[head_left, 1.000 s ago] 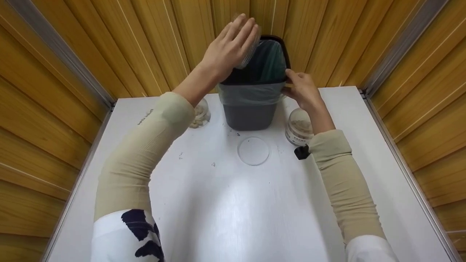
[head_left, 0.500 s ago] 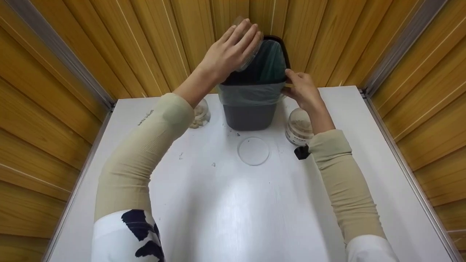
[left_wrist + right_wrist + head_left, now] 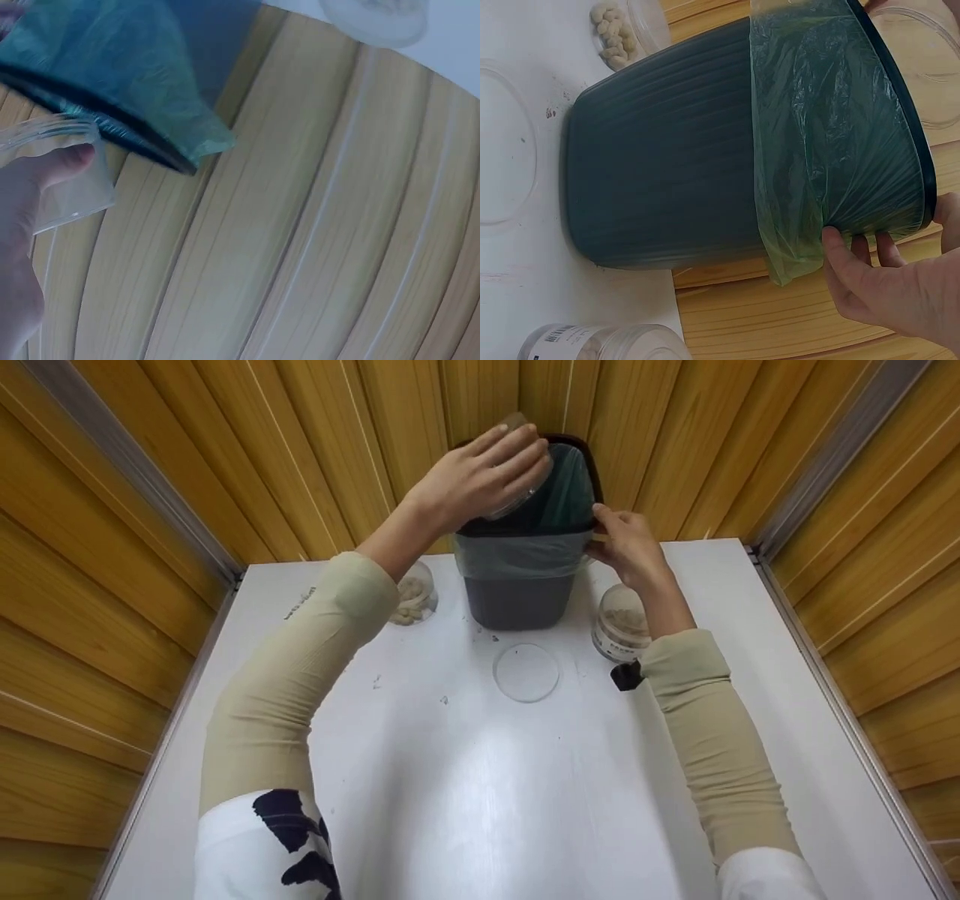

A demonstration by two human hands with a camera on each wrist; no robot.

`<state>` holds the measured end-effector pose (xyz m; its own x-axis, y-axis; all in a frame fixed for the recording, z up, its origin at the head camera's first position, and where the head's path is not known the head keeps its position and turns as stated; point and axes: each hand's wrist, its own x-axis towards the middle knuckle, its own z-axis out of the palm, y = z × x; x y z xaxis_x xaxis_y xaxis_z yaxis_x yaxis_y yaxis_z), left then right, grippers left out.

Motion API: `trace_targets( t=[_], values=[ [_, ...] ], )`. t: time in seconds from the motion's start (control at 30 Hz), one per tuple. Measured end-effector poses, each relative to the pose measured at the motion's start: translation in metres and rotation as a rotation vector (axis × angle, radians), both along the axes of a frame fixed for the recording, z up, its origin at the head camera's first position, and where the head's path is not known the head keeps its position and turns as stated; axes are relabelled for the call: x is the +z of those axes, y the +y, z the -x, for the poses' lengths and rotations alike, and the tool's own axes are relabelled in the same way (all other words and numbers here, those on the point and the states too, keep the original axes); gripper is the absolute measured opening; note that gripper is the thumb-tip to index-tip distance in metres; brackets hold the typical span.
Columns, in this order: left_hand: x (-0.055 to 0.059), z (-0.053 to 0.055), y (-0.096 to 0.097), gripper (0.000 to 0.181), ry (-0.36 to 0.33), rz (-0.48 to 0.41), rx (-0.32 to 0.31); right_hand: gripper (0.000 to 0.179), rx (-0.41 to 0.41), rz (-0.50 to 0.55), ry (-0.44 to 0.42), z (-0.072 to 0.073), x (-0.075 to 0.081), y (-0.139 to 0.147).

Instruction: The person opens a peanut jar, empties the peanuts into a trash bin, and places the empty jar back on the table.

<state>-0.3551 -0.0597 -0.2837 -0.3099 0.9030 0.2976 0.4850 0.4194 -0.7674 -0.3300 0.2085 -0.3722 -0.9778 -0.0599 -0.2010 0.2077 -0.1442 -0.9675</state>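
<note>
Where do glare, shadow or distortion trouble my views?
Head: glare whitens the table, a soft shadow to its left; left wrist: bluish cast, seams of the wooden wall bow, likely lens distortion; right wrist: dim, pale highlights streak the bin liner.

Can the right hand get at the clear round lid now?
Probably yes, if the right hand lets go of the trash bin: the clear round lid lies uncovered on the table just in front.
</note>
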Motion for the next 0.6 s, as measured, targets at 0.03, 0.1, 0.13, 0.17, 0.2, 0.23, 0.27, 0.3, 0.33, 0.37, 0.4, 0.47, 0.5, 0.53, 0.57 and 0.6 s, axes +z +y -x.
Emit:
trace_targets(
  t=[0.03, 0.1, 0.13, 0.17, 0.2, 0.23, 0.27, 0.3, 0.33, 0.37, 0.4, 0.47, 0.5, 0.53, 0.57, 0.6],
  values=[
    [0.000, 0.000, -0.002, 0.055, 0.012, -0.010, 0.004, 0.054, 0.004, -0.001, 0.004, 0.000, 0.000, 0.000],
    [0.002, 0.002, -0.006, 0.053, 0.051, -0.068, -0.022, 0.054, 0.006, -0.003, 0.015, -0.001, 0.000, 0.001],
    [0.004, 0.003, -0.008, 0.051, 0.079, -0.084, -0.052, 0.054, 0.004, -0.004, 0.017, -0.001, 0.001, 0.001],
    [0.006, 0.003, -0.010, 0.050, 0.101, -0.089, -0.084, 0.054, 0.001, -0.006, 0.019, -0.001, 0.001, 0.001],
    [0.009, 0.003, -0.013, 0.050, 0.114, -0.087, -0.112, 0.054, -0.003, -0.006, 0.019, -0.001, 0.001, 0.001],
    [0.010, 0.003, -0.016, 0.049, 0.118, -0.075, -0.129, 0.054, -0.006, -0.009, 0.019, -0.002, 0.002, 0.002],
    [0.012, 0.002, -0.020, 0.049, 0.117, -0.065, -0.139, 0.055, -0.009, -0.008, 0.017, -0.002, 0.002, 0.002],
    [0.013, 0.001, -0.024, 0.050, 0.119, -0.058, -0.136, 0.056, -0.009, -0.008, 0.015, -0.002, 0.003, 0.002],
    [0.014, 0.000, -0.029, 0.052, 0.102, -0.064, -0.110, 0.057, -0.008, -0.008, 0.012, -0.002, 0.003, 0.002],
    [0.015, -0.002, -0.033, 0.054, 0.069, -0.098, -0.076, 0.058, -0.004, -0.006, 0.012, -0.002, 0.003, 0.002],
    [0.016, -0.003, -0.038, 0.055, 0.027, -0.152, -0.043, 0.059, -0.002, -0.006, 0.012, -0.002, 0.003, 0.002],
    [0.017, -0.006, -0.047, 0.060, -0.092, -0.299, 0.021, 0.061, -0.001, -0.008, 0.012, -0.001, 0.003, 0.001],
    [0.016, -0.007, -0.052, 0.066, -0.172, -0.391, 0.049, 0.061, -0.003, -0.012, 0.012, -0.001, 0.003, 0.001],
    [0.016, -0.010, -0.056, 0.074, -0.266, -0.495, 0.077, 0.061, -0.007, -0.016, 0.012, -0.001, 0.002, 0.001],
    [0.015, -0.013, -0.059, 0.083, -0.359, -0.608, 0.099, 0.060, -0.013, -0.024, 0.014, 0.000, 0.002, 0.000],
    [0.013, -0.016, -0.063, 0.093, -0.438, -0.723, 0.111, 0.060, -0.020, -0.030, 0.015, 0.000, 0.001, 0.000]
  ],
)
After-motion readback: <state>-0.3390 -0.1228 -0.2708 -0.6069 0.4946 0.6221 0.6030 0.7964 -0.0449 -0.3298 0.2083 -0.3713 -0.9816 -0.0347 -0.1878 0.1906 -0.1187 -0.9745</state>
